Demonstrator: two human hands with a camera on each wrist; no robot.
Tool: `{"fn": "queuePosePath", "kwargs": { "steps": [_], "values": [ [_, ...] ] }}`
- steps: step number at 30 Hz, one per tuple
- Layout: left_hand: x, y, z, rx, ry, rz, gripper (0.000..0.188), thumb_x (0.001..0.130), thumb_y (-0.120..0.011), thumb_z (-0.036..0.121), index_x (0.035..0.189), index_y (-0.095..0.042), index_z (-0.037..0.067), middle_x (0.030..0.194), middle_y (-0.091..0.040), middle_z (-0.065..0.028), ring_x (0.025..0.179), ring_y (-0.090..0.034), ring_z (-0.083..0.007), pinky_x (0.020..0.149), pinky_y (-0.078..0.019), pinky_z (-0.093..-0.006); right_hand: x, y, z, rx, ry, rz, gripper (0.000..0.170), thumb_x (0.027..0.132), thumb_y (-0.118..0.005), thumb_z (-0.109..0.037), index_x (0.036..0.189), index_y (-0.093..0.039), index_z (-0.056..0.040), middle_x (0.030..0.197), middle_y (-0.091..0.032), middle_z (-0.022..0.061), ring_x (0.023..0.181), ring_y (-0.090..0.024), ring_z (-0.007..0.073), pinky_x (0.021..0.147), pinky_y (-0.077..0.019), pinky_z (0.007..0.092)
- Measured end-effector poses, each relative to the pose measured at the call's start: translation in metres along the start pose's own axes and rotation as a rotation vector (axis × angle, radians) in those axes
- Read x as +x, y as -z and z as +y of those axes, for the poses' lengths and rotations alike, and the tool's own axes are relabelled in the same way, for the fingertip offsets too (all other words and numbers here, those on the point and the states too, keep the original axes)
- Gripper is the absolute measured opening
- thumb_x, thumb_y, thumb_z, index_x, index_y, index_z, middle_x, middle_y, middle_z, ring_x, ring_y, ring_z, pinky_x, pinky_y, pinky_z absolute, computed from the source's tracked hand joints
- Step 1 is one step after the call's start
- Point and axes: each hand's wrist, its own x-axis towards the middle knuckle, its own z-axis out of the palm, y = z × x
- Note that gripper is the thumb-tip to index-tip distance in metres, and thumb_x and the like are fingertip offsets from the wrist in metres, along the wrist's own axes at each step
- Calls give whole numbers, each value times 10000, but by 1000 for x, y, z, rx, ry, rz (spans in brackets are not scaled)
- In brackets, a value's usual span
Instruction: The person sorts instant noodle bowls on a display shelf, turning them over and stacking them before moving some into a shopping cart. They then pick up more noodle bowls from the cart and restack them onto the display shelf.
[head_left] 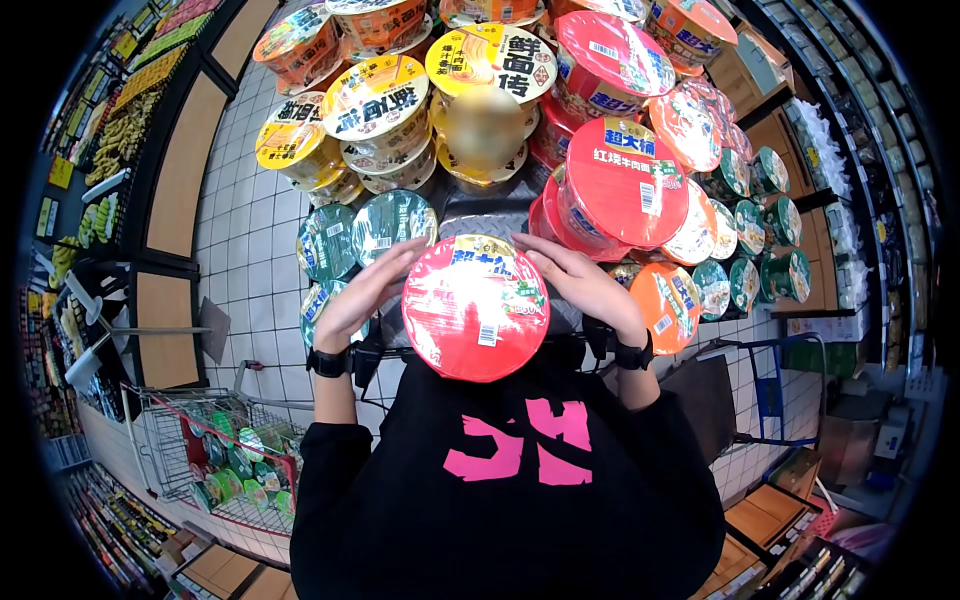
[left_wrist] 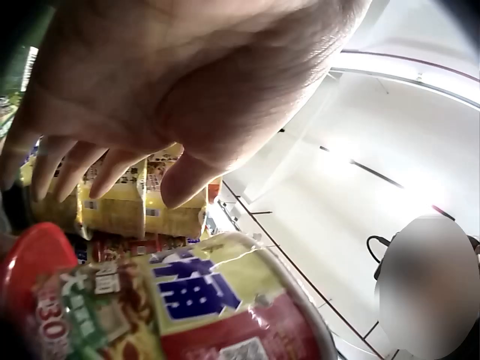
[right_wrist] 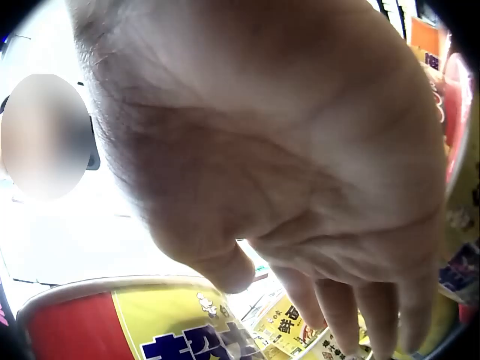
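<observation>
A large red instant noodle tub [head_left: 475, 320] is in front of the chest, with its foil lid facing up. To its left is my left hand [head_left: 375, 285], fingers extended and fingertips near the lid's far edge. My right hand [head_left: 585, 280] flanks the other side in the same way. In the left wrist view the palm of the left hand [left_wrist: 165, 90] shows with its fingers spread above the tub's printed side [left_wrist: 202, 300]. The right wrist view shows the right hand [right_wrist: 285, 165] flat, its thumb beside the tub's rim [right_wrist: 127, 285].
Stacked yellow noodle tubs [head_left: 375, 100] stand beyond the hands, and more red tubs [head_left: 625, 185] at the right. Green tubs [head_left: 395, 225] lie at the left, an orange one [head_left: 665, 305] at the right. A wire shopping cart [head_left: 220, 460] holds several tubs. Blue hand truck [head_left: 770, 390] at right.
</observation>
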Motion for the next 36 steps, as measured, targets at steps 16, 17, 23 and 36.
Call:
{"fn": "queuePosePath", "kwargs": {
  "steps": [16,17,23,36],
  "values": [
    [-17,-24,-105,-255,228,273,443,979,-417,339,1328,-420,65,1242,-519,9,1072,-520,-58,883,-449,-210,4,-21,54,-62,-71,-182,465,955,-441,-321,1331,-413,-49,1212,-575,154,1117,-544,218,931,-410,314],
    [-13,-21,-116,-250,246,292,432,980,-419,323,1324,-421,61,1251,-516,-4,1075,-522,-70,894,-448,-225,4,-23,58,-64,-80,-172,468,957,-435,-329,1332,-413,-50,1203,-581,149,1104,-548,211,926,-411,314],
    [-5,-22,-143,-425,72,229,383,975,-438,244,1293,-437,32,1272,-505,-62,1086,-532,-133,918,-456,-295,-9,-30,57,98,-220,-167,519,973,-356,-393,1324,-413,-15,1214,-565,146,1091,-528,202,941,-384,305],
    [-1,-22,-150,-397,16,172,432,962,-460,292,1294,-433,17,1287,-505,-100,1113,-544,-184,919,-471,-338,-5,-78,131,382,-318,-43,722,918,-268,-617,1362,-355,-55,1230,-515,153,870,-596,243,701,-531,331]
  ]
}}
